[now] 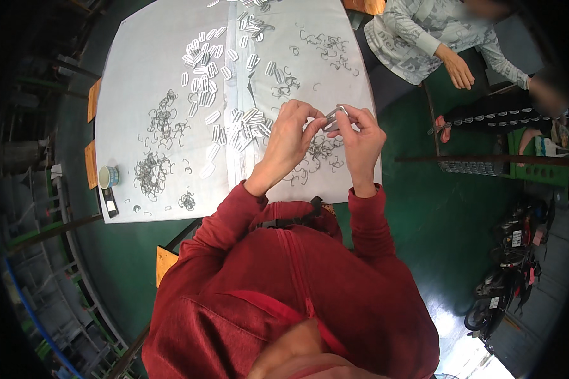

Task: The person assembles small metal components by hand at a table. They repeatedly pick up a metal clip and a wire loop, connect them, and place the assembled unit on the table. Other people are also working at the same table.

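At the left edge of the desk [139,76], which is covered with a white sheet, a small round tin [108,176] stands beside a dark flat object [110,203]. Right of these, tangles of thin wire hooks [153,172] lie scattered over the sheet's left half. Further in, toward the middle and far side, flat white metal clips [205,60] lie spread in loose rows, with a denser heap [243,126] near the sheet's centre fold. The left hand [289,136], coming up from a red sleeve, is clenched in a pinch on one end of a small silvery clip piece [334,117], which is held just above the desk's near right part. The right hand [362,136] grasps the same piece from the other side, fingers curled round it, so both hands meet on it. Under them lie more wire hooks [322,151]. On the far right, off the desk, another person in a light patterned top [411,38] sits with one hand [458,69] resting at the knee.
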`<state>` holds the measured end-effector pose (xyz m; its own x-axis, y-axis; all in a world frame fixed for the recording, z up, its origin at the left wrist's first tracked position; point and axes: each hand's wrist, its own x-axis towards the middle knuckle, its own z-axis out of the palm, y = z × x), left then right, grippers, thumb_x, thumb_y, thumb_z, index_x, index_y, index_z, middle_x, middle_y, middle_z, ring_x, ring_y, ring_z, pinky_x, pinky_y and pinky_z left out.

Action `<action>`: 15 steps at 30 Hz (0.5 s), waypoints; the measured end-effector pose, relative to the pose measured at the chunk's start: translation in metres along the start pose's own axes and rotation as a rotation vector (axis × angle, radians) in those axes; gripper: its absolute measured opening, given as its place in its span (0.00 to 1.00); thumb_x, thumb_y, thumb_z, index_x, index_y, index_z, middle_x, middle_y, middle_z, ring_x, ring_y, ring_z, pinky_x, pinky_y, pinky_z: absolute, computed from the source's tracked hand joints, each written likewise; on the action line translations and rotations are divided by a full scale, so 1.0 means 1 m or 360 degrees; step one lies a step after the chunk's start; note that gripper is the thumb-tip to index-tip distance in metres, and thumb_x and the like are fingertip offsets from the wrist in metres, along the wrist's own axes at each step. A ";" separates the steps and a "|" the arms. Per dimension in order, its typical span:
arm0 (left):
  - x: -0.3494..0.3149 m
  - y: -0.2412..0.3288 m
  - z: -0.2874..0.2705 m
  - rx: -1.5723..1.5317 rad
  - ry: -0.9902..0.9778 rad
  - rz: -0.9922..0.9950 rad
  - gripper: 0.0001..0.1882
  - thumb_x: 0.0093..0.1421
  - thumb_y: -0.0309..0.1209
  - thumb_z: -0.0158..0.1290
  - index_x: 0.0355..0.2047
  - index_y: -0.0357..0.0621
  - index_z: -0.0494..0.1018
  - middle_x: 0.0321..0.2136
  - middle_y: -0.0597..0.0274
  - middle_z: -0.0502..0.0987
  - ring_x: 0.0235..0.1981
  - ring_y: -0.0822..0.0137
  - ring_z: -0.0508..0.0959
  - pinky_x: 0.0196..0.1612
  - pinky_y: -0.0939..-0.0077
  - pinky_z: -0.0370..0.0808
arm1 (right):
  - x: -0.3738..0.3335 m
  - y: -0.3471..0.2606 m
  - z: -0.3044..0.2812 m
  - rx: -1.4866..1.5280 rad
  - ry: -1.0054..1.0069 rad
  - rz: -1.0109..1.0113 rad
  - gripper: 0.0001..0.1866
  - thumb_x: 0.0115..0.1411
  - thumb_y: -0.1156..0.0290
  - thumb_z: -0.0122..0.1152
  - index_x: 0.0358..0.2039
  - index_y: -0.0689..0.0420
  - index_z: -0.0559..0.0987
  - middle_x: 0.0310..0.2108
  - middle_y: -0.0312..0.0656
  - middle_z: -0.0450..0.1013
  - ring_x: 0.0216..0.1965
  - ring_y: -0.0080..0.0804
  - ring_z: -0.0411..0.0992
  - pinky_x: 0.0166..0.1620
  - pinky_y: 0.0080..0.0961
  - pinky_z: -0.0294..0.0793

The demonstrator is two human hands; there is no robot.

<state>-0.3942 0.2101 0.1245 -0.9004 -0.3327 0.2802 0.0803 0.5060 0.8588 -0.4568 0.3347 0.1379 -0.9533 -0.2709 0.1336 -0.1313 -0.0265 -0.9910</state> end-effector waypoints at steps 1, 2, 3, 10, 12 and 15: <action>0.001 0.001 0.000 0.0013 0.0001 0.0007 0.06 0.56 0.28 0.55 0.32 0.38 0.72 0.28 0.54 0.69 0.32 0.55 0.70 0.35 0.67 0.67 | 0.000 0.000 0.000 0.0015 0.0009 -0.0009 0.08 0.54 0.81 0.58 0.35 0.69 0.78 0.29 0.40 0.70 0.23 0.24 0.74 0.24 0.16 0.77; 0.001 0.002 0.000 0.0025 0.0002 0.0014 0.06 0.56 0.28 0.55 0.33 0.39 0.72 0.28 0.54 0.69 0.33 0.55 0.70 0.35 0.67 0.67 | 0.000 0.000 -0.001 -0.0009 0.0009 -0.0028 0.08 0.54 0.81 0.58 0.35 0.69 0.78 0.29 0.40 0.69 0.23 0.24 0.74 0.24 0.16 0.77; 0.000 0.004 0.000 0.0051 -0.0025 -0.0007 0.06 0.57 0.28 0.54 0.33 0.38 0.72 0.29 0.54 0.70 0.32 0.55 0.70 0.35 0.67 0.68 | 0.000 0.000 -0.001 -0.0033 0.0009 -0.0048 0.07 0.54 0.81 0.58 0.35 0.69 0.78 0.29 0.40 0.69 0.23 0.24 0.74 0.23 0.16 0.77; 0.003 0.013 -0.003 -0.0060 -0.0143 -0.0132 0.07 0.62 0.27 0.48 0.34 0.33 0.67 0.30 0.48 0.72 0.30 0.53 0.73 0.34 0.65 0.69 | 0.004 0.008 0.006 -0.0135 0.0051 -0.0341 0.06 0.57 0.79 0.56 0.35 0.68 0.76 0.30 0.41 0.70 0.23 0.23 0.73 0.24 0.17 0.78; 0.004 0.016 -0.004 -0.0058 -0.0165 -0.0118 0.07 0.62 0.26 0.47 0.34 0.33 0.66 0.30 0.47 0.72 0.30 0.52 0.73 0.34 0.66 0.69 | 0.002 0.010 0.007 -0.0039 0.0011 -0.0220 0.07 0.59 0.78 0.54 0.36 0.68 0.75 0.30 0.42 0.71 0.24 0.23 0.73 0.25 0.18 0.78; 0.004 0.017 -0.003 -0.0033 -0.0140 -0.0089 0.06 0.62 0.26 0.45 0.34 0.33 0.66 0.29 0.46 0.72 0.30 0.51 0.73 0.34 0.64 0.69 | 0.000 0.011 0.010 0.0056 -0.0056 -0.0103 0.08 0.61 0.76 0.51 0.38 0.67 0.72 0.30 0.44 0.72 0.25 0.23 0.73 0.24 0.19 0.77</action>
<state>-0.3955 0.2145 0.1413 -0.9378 -0.2882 0.1937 0.0370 0.4717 0.8810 -0.4557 0.3248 0.1271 -0.9330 -0.3010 0.1974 -0.1819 -0.0789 -0.9801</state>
